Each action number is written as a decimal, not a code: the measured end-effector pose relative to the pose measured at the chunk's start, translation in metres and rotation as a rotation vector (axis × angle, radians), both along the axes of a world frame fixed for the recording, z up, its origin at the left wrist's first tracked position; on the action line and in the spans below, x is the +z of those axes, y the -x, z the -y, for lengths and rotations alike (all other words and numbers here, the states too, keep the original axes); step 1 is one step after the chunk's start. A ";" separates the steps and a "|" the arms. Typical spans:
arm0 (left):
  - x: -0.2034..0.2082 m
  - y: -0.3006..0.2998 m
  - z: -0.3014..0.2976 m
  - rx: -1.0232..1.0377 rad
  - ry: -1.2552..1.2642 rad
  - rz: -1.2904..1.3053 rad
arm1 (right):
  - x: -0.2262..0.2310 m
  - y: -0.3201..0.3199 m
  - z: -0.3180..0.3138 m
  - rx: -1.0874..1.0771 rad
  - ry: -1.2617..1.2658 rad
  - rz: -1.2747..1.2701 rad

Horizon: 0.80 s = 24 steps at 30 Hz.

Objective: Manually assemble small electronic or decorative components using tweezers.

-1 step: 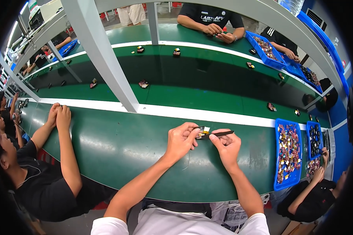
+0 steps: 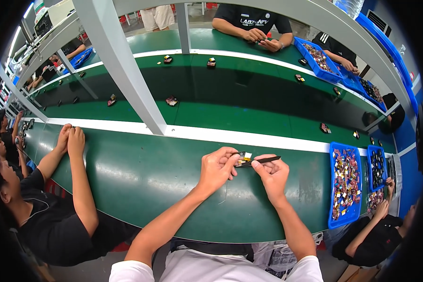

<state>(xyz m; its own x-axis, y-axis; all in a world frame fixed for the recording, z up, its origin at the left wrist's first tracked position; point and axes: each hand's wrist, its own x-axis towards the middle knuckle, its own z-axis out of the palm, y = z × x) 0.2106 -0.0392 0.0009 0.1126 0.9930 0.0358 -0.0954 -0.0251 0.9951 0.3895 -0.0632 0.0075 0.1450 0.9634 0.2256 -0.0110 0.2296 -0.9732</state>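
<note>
Above the green workbench, my left hand [image 2: 218,168] is closed on a small black casing [image 2: 241,154]. A little part with yellow and white patches [image 2: 247,156] sits in or against this casing; its kind is too small to make out. My right hand [image 2: 271,175] grips dark tweezers [image 2: 267,160] between thumb and fingers. Their narrow end points left and meets the lower side of the casing. My fingers hide part of both the casing and the tweezers.
A blue tray [image 2: 331,188] of small pinkish parts stands right of my hands, with another blue tray [image 2: 370,176] of black pieces beyond it. Past the white rail [image 2: 230,138], a green conveyor belt [image 2: 249,123] carries scattered assemblies. A grey post [image 2: 122,66] rises left; co-workers sit around.
</note>
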 end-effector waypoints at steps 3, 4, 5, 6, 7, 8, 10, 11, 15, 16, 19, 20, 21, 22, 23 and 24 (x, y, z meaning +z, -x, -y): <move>-0.001 0.002 0.001 -0.013 -0.006 0.011 | 0.011 -0.005 0.001 0.044 0.199 -0.112; -0.001 0.002 0.001 -0.019 -0.011 0.017 | 0.010 -0.009 0.000 0.067 0.247 -0.099; -0.001 0.001 0.000 -0.024 -0.015 0.022 | 0.009 -0.012 0.000 0.090 0.295 -0.086; -0.001 0.001 0.000 -0.026 -0.015 0.022 | 0.010 -0.011 0.000 0.089 0.295 -0.087; -0.001 0.001 0.000 -0.029 -0.019 0.022 | 0.011 -0.009 0.000 0.084 0.286 -0.103; -0.001 0.001 0.000 -0.033 -0.024 0.023 | 0.012 -0.007 0.000 0.080 0.278 -0.119; -0.001 0.002 0.000 -0.032 -0.026 0.016 | 0.012 -0.005 0.000 0.079 0.273 -0.122; -0.001 0.003 0.000 -0.031 -0.029 0.010 | 0.012 -0.005 0.000 0.079 0.269 -0.125; 0.000 0.003 0.001 -0.021 -0.060 -0.012 | 0.013 -0.004 -0.001 0.075 0.274 -0.126; 0.000 0.002 0.001 -0.011 -0.086 -0.031 | 0.013 -0.004 -0.001 0.069 0.275 -0.131; 0.002 0.001 0.002 0.001 -0.121 -0.054 | 0.014 -0.004 -0.002 0.063 0.275 -0.130; 0.002 0.001 0.002 0.004 -0.129 -0.057 | 0.014 -0.004 -0.002 0.060 0.275 -0.124; 0.002 0.001 0.001 0.002 -0.129 -0.056 | 0.013 -0.005 -0.002 0.059 0.274 -0.124; 0.001 0.001 0.000 -0.012 -0.111 -0.042 | 0.011 -0.005 -0.003 0.056 0.261 -0.119; 0.000 0.001 0.000 -0.026 -0.093 -0.028 | 0.009 -0.006 -0.003 0.053 0.249 -0.114; -0.001 0.002 -0.001 -0.028 -0.094 -0.028 | 0.008 -0.006 -0.003 0.051 0.248 -0.114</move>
